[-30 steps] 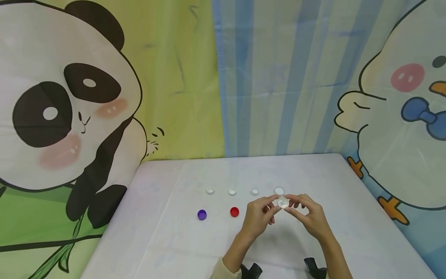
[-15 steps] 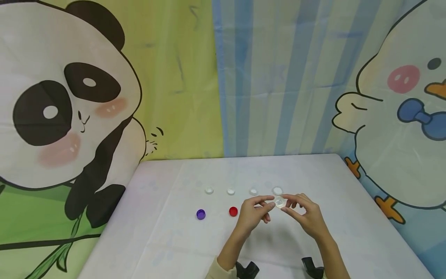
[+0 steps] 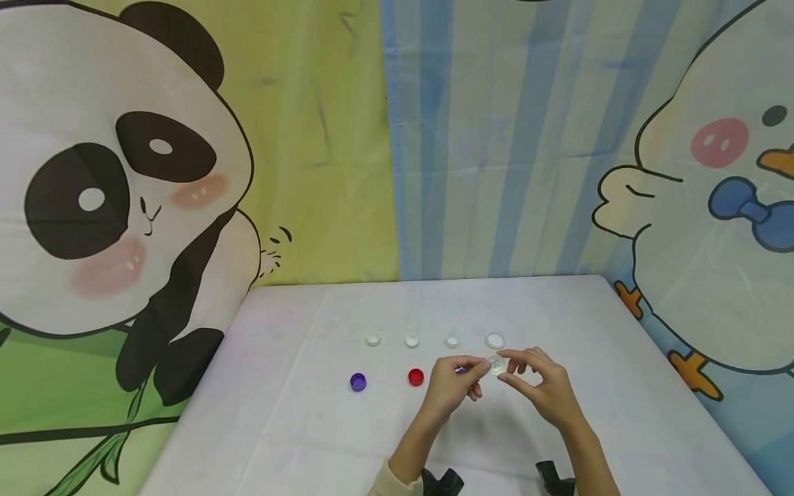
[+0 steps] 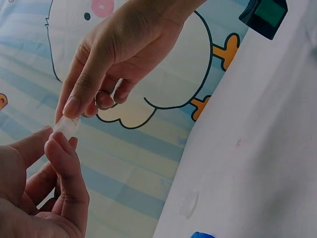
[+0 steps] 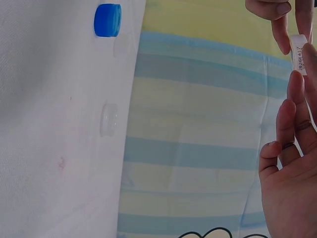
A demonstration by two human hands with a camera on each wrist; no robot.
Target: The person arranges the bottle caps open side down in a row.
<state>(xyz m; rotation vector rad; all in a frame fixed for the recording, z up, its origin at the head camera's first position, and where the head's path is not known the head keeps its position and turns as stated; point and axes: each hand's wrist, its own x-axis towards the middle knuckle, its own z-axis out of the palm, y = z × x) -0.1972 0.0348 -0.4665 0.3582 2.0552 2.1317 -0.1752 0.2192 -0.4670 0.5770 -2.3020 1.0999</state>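
Observation:
Both hands meet over the table at a clear whitish bottle cap (image 3: 497, 364). My left hand (image 3: 448, 387) pinches its left side between thumb and index fingertips, and my right hand (image 3: 546, 391) pinches its right side. Dark printed characters run along the side of this bottle cap (image 5: 299, 55) in the right wrist view. Behind the left fingers a blue bottle cap (image 3: 461, 370) is partly hidden; the right wrist view shows the blue cap (image 5: 107, 20) lying on the table. A red bottle cap (image 3: 415, 377) and a purple bottle cap (image 3: 358, 382) lie left of the hands.
Several clear caps lie in a row farther back on the white table (image 3: 298, 427), including one clear cap (image 3: 373, 339) at the left end and another clear cap (image 3: 494, 340) just beyond the hands. A panda curtain (image 3: 322, 138) and a striped curtain (image 3: 471, 138) stand behind.
The hands and the held clear cap have shifted slightly left and down in the head view. Part of the blue cap now shows behind the left fingers.

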